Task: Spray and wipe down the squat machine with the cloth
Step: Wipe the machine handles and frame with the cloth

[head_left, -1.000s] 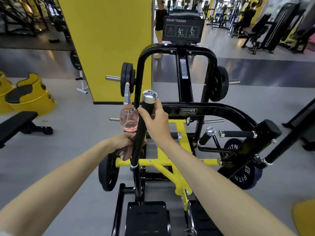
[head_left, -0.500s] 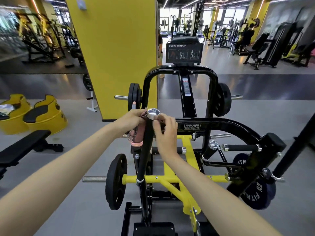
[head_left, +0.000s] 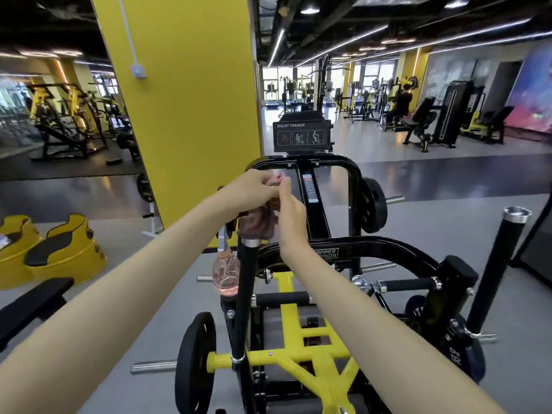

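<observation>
pinkish cloth (head_left: 257,225), crumpled, draped over black handle (head_left: 244,297)

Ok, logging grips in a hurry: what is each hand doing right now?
Left hand: holds the cloth, with the spray bottle hanging beneath it.
Right hand: pinches the same cloth.

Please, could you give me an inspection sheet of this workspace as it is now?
Surface: grey gym floor.
Job's things: black and yellow squat machine; reddish cloth bunched just above the left handle's chrome cap; pink spray bottle hangs below the left hand.
Clutter: yellow tubs and a black bench on the left.
Hands: left hand grips the cloth; right hand pinches it.
Cables: white conduit on the yellow pillar.
Surroundings: other gym machines; a person far off.
</observation>
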`<state>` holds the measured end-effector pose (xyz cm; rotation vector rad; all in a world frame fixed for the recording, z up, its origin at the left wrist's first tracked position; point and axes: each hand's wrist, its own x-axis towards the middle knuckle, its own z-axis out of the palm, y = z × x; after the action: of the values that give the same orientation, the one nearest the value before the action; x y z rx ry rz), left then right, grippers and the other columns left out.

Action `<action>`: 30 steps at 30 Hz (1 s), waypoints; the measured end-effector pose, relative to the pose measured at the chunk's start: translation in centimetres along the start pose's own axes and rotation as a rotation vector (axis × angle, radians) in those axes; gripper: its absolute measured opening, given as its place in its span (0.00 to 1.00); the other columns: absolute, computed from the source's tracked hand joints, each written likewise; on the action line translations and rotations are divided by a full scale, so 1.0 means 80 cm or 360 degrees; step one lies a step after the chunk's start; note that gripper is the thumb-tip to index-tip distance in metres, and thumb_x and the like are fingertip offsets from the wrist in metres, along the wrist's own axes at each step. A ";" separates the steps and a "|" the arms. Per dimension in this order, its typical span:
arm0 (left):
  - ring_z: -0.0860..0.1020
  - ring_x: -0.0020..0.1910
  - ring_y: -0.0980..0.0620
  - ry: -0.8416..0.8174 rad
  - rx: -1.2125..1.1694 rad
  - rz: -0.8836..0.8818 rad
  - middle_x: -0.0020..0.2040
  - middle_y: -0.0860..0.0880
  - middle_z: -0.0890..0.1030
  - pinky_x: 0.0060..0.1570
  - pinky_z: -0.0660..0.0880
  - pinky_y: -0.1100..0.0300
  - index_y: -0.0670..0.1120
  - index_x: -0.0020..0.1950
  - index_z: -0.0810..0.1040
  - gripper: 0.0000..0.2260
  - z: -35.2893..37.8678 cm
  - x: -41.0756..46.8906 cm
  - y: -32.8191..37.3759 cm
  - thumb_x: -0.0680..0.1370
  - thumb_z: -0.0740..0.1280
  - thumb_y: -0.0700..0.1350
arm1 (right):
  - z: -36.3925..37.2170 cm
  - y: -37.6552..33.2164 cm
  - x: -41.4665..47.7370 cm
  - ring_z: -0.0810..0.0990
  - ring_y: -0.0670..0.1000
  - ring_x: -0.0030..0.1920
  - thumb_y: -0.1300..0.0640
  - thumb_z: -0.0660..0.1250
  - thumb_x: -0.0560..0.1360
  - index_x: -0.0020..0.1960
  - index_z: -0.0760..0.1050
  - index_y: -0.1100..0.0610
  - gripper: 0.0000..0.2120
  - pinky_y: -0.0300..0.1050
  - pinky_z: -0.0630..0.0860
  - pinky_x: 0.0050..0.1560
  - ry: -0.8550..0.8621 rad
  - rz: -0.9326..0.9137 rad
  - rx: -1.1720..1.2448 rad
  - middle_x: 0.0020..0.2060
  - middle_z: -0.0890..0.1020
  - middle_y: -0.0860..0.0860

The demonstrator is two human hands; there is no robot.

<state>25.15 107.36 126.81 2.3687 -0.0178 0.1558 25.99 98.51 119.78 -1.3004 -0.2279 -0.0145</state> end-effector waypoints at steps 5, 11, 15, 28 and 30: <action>0.81 0.51 0.50 -0.0173 -0.0393 -0.0013 0.58 0.48 0.78 0.54 0.79 0.51 0.50 0.70 0.70 0.17 -0.002 -0.004 0.003 0.82 0.60 0.41 | -0.025 0.002 0.017 0.83 0.57 0.43 0.41 0.68 0.74 0.54 0.79 0.57 0.21 0.53 0.81 0.46 0.0173 0.0309 0.0283 0.47 0.84 0.56; 0.73 0.34 0.51 0.0079 0.0135 -0.0132 0.62 0.41 0.77 0.35 0.71 0.59 0.47 0.70 0.70 0.16 0.033 0.000 -0.070 0.83 0.53 0.43 | -0.034 0.063 0.006 0.81 0.59 0.50 0.61 0.66 0.77 0.53 0.75 0.64 0.07 0.54 0.80 0.50 0.0261 0.0742 0.0251 0.53 0.81 0.63; 0.70 0.34 0.53 0.0198 0.0035 -0.0149 0.42 0.50 0.76 0.30 0.64 0.59 0.47 0.64 0.72 0.14 0.048 -0.002 -0.092 0.84 0.52 0.48 | -0.015 0.069 0.009 0.81 0.58 0.45 0.63 0.65 0.77 0.59 0.74 0.60 0.11 0.51 0.80 0.44 0.0145 0.0629 0.0400 0.51 0.80 0.61; 0.73 0.51 0.51 0.0307 -0.0462 -0.0119 0.50 0.46 0.76 0.50 0.68 0.56 0.47 0.56 0.73 0.11 0.073 0.004 -0.109 0.83 0.52 0.47 | 0.001 0.167 -0.028 0.72 0.46 0.33 0.68 0.57 0.78 0.36 0.72 0.52 0.17 0.36 0.68 0.32 0.0279 0.0263 -0.0280 0.31 0.74 0.48; 0.73 0.51 0.53 0.0305 -0.0456 -0.0116 0.51 0.47 0.76 0.47 0.68 0.61 0.48 0.60 0.73 0.13 0.073 0.003 -0.110 0.84 0.51 0.48 | -0.001 0.186 -0.035 0.72 0.45 0.33 0.69 0.57 0.78 0.37 0.72 0.54 0.15 0.32 0.67 0.31 0.0276 0.0269 -0.0395 0.32 0.74 0.48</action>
<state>26.50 109.66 116.58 2.0573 0.1299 0.3226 25.34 102.15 105.10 -1.5531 0.0343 -0.0121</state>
